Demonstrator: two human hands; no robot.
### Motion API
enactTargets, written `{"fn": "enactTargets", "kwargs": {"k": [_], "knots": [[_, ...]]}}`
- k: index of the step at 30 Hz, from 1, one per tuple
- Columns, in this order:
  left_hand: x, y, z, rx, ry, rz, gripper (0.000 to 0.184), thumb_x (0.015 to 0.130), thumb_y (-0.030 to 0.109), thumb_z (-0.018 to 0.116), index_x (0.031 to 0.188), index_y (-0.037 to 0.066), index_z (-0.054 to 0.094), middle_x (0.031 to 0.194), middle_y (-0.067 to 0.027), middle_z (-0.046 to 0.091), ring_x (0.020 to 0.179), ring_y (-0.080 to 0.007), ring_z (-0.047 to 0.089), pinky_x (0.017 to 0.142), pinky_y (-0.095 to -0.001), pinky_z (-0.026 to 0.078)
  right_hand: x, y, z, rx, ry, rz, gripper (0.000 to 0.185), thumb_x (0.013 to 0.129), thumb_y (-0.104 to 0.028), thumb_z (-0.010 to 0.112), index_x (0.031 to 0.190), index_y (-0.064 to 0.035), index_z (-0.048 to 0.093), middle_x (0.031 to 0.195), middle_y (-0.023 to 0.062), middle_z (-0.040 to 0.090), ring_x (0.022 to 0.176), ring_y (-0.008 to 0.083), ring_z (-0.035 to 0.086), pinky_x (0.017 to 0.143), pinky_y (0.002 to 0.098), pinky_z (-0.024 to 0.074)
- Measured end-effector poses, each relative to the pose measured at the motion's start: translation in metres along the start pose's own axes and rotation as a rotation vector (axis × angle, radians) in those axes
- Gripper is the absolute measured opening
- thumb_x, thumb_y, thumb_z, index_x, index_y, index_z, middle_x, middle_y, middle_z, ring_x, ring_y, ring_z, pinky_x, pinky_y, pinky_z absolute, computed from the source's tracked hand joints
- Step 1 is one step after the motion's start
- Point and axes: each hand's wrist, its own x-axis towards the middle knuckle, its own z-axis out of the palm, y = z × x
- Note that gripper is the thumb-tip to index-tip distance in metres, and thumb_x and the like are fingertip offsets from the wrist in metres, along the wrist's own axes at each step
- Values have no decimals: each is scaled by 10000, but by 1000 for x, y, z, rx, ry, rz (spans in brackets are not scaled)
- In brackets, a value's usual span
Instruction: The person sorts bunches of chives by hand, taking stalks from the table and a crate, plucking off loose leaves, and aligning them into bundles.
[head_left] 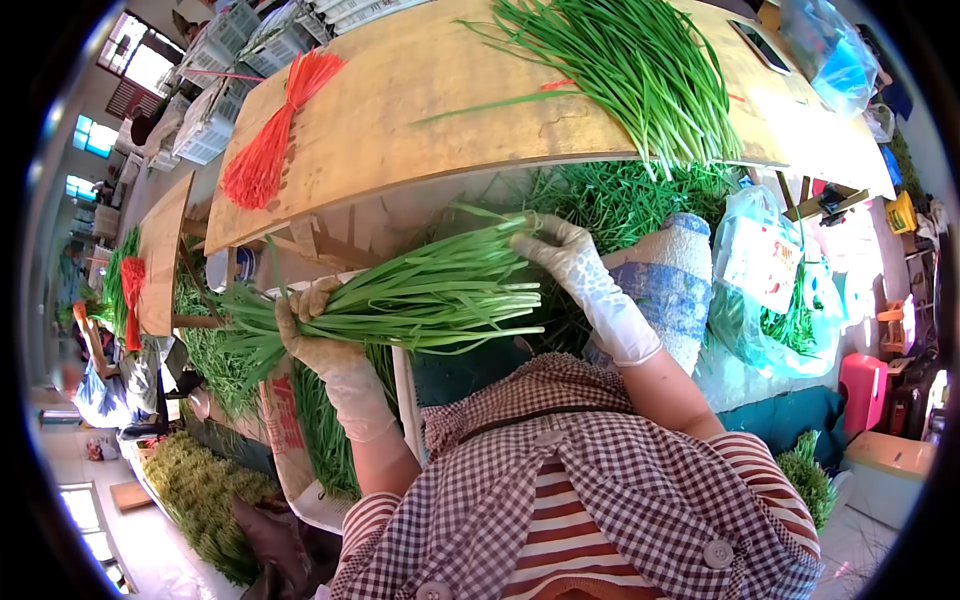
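Observation:
A bunch of garlic chives (430, 290) lies across the space in front of my lap, its pale cut ends toward the right. My left hand (322, 318), in a soiled pale glove, is closed around the leafy end. At the upper right of the bunch, my right hand (560, 248), in a white patterned glove, pinches a chive stem or two near the cut ends. A larger pile of chives (640, 75) rests on the wooden table (430, 110) ahead, cut ends over the near edge. A bundle of red ties (285, 130) lies at the table's left.
Loose greens (635, 205) are heaped below the table edge. Beside my right arm hangs a clear plastic bag (765, 280). A crate of chives (330, 430) stands by my left elbow. A phone (760, 47) lies at the table's far right. White crates (210, 120) are stacked far left.

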Motion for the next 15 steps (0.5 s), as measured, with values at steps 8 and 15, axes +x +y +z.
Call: {"fn": "enactTargets", "kwargs": {"k": [8, 15], "knots": [[2, -1, -10, 21, 112, -10, 294, 888, 167, 555, 640, 122, 403, 574, 17, 407, 600, -146, 460, 812, -355, 444, -7, 9, -5, -545, 95, -483, 177, 809, -169, 715, 932, -52, 662, 850, 120, 645, 764, 268, 650, 681, 358, 516], [4, 26, -24, -10, 152, -45, 285, 890, 206, 553, 647, 116, 433, 594, 16, 428, 624, -158, 475, 802, -347, 447, 22, 55, -84, -73, 456, -199, 186, 843, -159, 676, 1009, -76, 693, 886, 165, 691, 762, 223, 682, 671, 310, 548]]}}
